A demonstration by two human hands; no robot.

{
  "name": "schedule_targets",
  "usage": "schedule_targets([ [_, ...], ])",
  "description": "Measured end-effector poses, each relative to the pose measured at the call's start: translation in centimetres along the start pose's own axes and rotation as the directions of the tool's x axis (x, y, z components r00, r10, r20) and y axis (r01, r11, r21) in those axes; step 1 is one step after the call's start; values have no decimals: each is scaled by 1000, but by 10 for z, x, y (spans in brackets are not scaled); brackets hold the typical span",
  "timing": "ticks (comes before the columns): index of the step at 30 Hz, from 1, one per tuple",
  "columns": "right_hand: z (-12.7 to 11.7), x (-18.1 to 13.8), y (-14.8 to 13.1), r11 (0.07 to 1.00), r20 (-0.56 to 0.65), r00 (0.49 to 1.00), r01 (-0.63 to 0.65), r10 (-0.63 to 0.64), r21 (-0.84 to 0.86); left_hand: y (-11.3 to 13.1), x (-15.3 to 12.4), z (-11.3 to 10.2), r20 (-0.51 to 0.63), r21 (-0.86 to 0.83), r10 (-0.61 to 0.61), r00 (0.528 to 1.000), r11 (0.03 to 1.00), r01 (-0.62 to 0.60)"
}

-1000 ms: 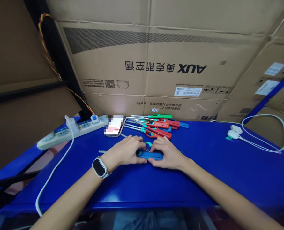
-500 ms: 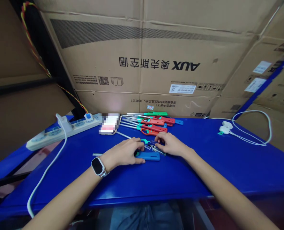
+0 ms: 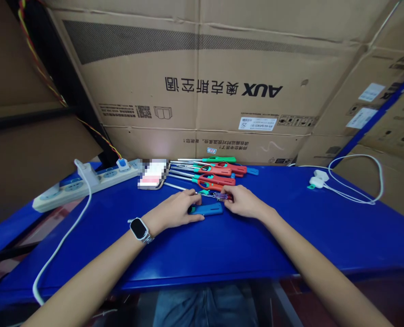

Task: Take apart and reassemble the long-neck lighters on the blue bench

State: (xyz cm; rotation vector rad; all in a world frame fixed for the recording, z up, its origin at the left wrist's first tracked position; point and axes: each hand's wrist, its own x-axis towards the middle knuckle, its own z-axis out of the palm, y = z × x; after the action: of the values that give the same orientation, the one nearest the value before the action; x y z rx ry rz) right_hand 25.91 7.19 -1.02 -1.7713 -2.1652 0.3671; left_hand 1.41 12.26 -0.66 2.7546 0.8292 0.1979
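Observation:
On the blue table, my left hand [image 3: 178, 209] curls around a blue long-necked lighter [image 3: 209, 209], thumb on its near side and fingers on the far side. The lighter's metal tip shows behind my watch. Just beyond those fingertips lies another metal tube [image 3: 176, 186] with a teal part [image 3: 204, 192] at its end. In a pinch, my right hand [image 3: 241, 201] holds a small translucent purple-red piece [image 3: 223, 196]; a thin, pale wire or shaft shows on its left. My right fingers partly hide this piece.
Several red, green and blue lighters [image 3: 219, 170] lie piled behind my hands. Left of them are a phone [image 3: 153, 175] and a white power strip [image 3: 96, 180] with cables. A white charger [image 3: 318, 179] and cord sit at right. Cardboard [image 3: 219, 54] stands along the back.
The blue lighter and my left hand have moved slightly away from me, and the lighter's handle has turned. My right hand's piece now sits farther back, its purple-red colour showing more.

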Motion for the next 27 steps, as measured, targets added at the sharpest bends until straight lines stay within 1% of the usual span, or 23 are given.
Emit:
schedule_targets([
  [2,1,1,2,999,-28,999,-19,18,-36,-2,-1,-4,35,-64,-11,999,998,13],
  [6,3,4,-1,983,-109,992,-82,65,-162,-5,-2,-7,51,-145,22,998,989,-15],
  [9,5,6,-6,965,-148,984,-131,99,-228,-7,-2,-5,33,-169,31,999,985,-25],
  [14,11,7,-9,957,-179,980,-137,92,-255,-10,1,1,-26,-185,79,997,979,-83],
  [17,12,6,-9,964,-197,976,-134,88,-231,-13,4,1,-68,-183,75,995,979,-86],
  [21,11,5,-14,987,-209,975,-98,69,-129,-18,5,-5,-141,-183,22,990,982,-48],
  [23,12,4,-16,997,-195,980,-56,43,-61,-23,4,-8,-134,-163,7,991,986,-29],
  [27,16,3,-18,999,-158,987,29,-22,42,-33,4,-10,-63,-147,-43,997,989,33],
])
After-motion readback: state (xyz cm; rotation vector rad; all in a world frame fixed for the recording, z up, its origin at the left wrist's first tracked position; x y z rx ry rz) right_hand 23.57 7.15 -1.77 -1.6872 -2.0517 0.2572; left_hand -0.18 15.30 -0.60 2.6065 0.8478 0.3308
